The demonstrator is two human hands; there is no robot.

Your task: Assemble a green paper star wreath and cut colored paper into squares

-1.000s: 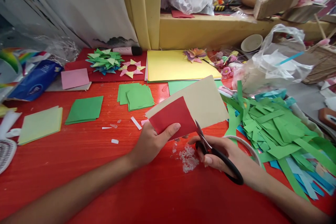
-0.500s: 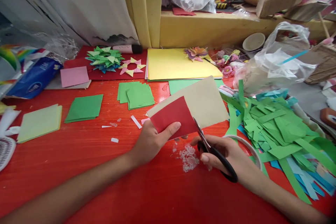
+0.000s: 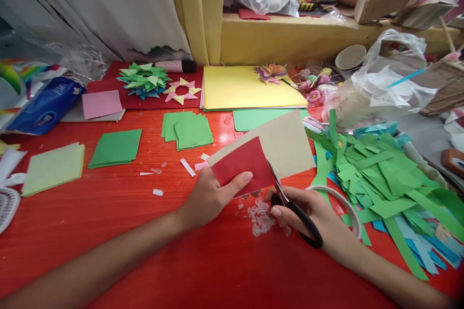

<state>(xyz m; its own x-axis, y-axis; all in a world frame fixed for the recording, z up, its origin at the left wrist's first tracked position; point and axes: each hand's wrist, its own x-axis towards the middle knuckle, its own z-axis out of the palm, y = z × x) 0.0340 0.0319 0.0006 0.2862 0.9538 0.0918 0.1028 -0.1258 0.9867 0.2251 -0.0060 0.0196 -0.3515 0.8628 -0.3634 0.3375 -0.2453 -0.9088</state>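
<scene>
My left hand (image 3: 212, 195) pinches a sheet of paper (image 3: 264, 152) that is red on the folded-up near flap and beige behind, held tilted just above the red table (image 3: 145, 231). My right hand (image 3: 315, 215) grips black-handled scissors (image 3: 290, 203); their blades meet the paper's lower right edge beside the red flap. A small heap of white shreds (image 3: 260, 216) lies on the table under the paper, between both hands.
A pile of green and blue paper strips (image 3: 384, 178) fills the right. Green square stacks (image 3: 190, 130) (image 3: 116, 147), a pale yellow stack (image 3: 54, 168), yellow sheets (image 3: 246, 88) and folded paper stars (image 3: 145, 79) lie behind. Plastic bags (image 3: 380, 87) and a tissue pack (image 3: 47, 106) sit at the sides.
The scissors have advanced a little up along the paper's right edge, and the paper has shifted slightly right in my left hand. Both hands keep their grips.
</scene>
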